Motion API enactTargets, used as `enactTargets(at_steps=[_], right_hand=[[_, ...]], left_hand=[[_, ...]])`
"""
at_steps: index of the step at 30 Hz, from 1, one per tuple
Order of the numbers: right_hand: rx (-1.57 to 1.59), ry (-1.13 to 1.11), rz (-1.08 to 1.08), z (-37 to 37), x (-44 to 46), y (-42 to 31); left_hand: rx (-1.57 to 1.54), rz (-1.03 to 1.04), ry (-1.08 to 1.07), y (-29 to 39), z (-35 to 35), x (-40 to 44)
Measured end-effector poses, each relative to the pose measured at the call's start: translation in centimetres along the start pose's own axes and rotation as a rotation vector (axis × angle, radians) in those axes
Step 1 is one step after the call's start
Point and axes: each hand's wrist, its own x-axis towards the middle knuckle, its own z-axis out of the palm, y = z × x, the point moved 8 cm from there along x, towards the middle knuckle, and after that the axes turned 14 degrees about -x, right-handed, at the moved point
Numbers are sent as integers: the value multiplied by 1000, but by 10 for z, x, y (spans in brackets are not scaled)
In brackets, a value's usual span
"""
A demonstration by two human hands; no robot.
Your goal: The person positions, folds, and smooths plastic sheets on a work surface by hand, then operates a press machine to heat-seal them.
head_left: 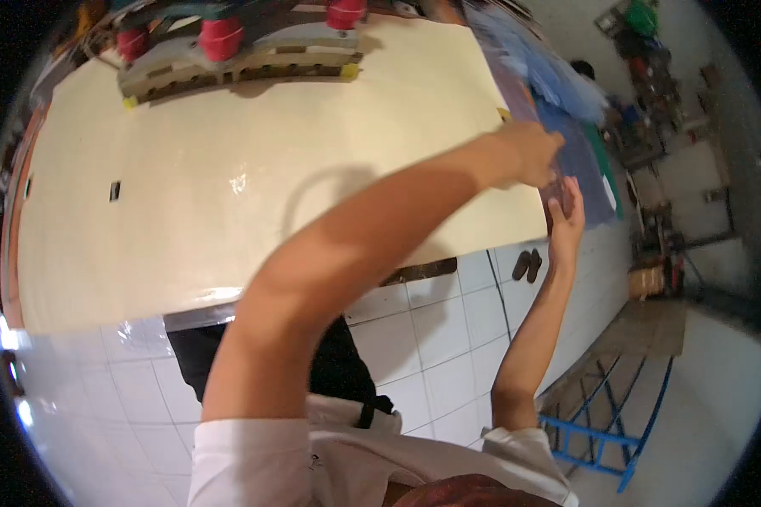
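A large cream-coloured sheet (186, 211) covers the table in front of me. My left hand (528, 154) reaches across to the sheet's right edge, its fingers curled closed; what they hold, if anything, is hidden. Just below it, beside the same edge, my right hand (566, 207) is raised with its fingers stretched up and the thumb apart. Dark purple-grey material (588, 182) lies beyond both hands. Whether the right fingers touch the sheet or this material, I cannot tell.
A metal frame with red knobs (220, 39) stands over the far part of the sheet. Bluish plastic film (558, 80) is heaped at the far right. Sandals (527, 265) lie on the white tiled floor (444, 338). A blue metal rack (604, 439) stands lower right.
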Motion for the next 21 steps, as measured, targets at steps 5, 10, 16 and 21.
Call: enactTargets(at_steps=[5, 10, 16, 21], right_hand=[[167, -16, 56, 7, -5, -7], [118, -7, 53, 2, 0, 5], [39, -12, 10, 6, -3, -6], [37, -28, 74, 7, -4, -17]], left_hand=[[268, -209, -22, -5, 32, 43], [381, -287, -39, -34, 73, 58], [338, -271, 237, -45, 63, 65], [-26, -427, 84, -37, 53, 54]])
